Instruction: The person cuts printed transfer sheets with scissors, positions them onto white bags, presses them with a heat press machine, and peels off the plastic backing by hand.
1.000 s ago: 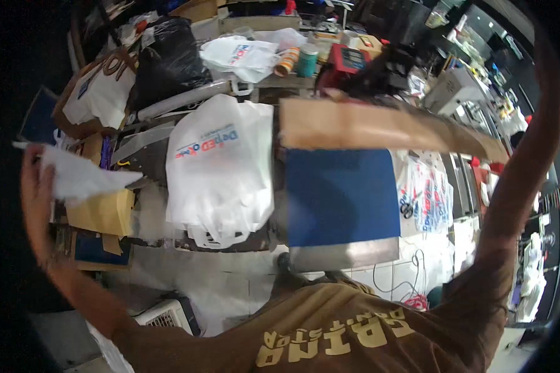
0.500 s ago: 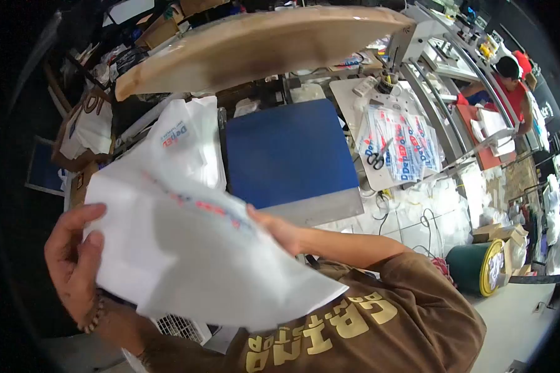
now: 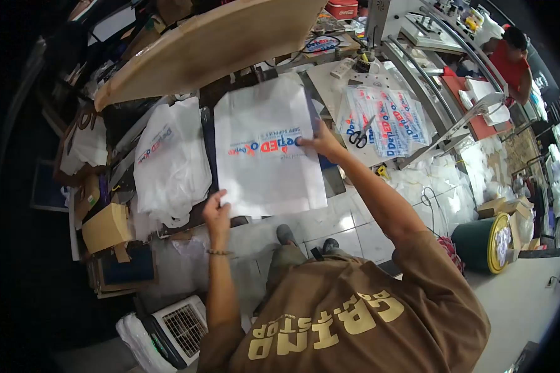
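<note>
A white cloth piece with blue and red lettering lies spread over the blue pad, hiding most of it. My left hand pinches its near left edge. At the right side, my right hand grips the cloth's edge, with a finger or thumb over the print. A pile of similar white printed cloths sits just to the left. Right of the pad, printed transfer sheets lie on a light board, with black-handled scissors on top.
A large tan padded board hangs over the far side of the pad. Metal rails stand to the right. A person in red is at the far right. A green drum and a white grilled appliance stand on the floor.
The white cloth has moved from close to my body out onto the blue pad and now lies flatter, print facing up. Both hands have moved forward with it.
</note>
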`<action>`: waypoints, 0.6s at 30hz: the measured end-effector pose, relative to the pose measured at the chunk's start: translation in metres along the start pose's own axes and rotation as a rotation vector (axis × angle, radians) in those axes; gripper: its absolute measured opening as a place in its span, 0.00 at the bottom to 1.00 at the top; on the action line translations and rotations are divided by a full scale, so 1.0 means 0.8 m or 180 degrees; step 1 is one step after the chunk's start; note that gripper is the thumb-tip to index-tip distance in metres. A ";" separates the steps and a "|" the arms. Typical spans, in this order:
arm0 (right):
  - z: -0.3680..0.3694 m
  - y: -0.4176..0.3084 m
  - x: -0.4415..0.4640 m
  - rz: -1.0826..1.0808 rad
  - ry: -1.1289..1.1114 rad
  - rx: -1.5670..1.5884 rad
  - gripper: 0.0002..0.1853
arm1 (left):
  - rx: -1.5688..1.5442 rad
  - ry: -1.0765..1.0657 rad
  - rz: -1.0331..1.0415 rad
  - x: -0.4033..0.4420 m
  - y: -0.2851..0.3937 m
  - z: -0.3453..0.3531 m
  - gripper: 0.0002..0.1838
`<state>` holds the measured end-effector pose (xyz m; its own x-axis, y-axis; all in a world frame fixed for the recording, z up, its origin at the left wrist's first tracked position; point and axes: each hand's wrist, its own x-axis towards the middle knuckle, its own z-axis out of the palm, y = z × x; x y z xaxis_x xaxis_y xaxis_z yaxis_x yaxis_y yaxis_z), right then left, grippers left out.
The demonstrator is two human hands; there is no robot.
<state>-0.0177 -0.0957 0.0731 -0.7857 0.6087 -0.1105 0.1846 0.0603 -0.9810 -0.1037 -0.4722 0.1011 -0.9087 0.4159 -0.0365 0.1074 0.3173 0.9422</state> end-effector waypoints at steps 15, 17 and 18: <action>0.002 0.001 -0.051 -0.0221 0.0606 -0.0570 0.54 | 0.1213 -0.1259 0.2623 0.070 0.414 -0.113 0.22; -0.003 0.020 -0.084 -0.0399 0.0664 -0.0722 0.56 | 0.1614 -0.0284 0.3300 0.102 0.486 -0.104 0.19; -0.007 0.020 -0.105 -0.0376 0.0569 -0.0689 0.56 | 0.1570 0.0365 0.3266 0.110 0.521 -0.089 0.18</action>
<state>0.0545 -0.1410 0.0680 -0.6964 0.7158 0.0511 0.2347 0.2944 -0.9264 -0.1675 -0.3642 0.5145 -0.3301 0.5998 0.7288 0.9434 0.1837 0.2762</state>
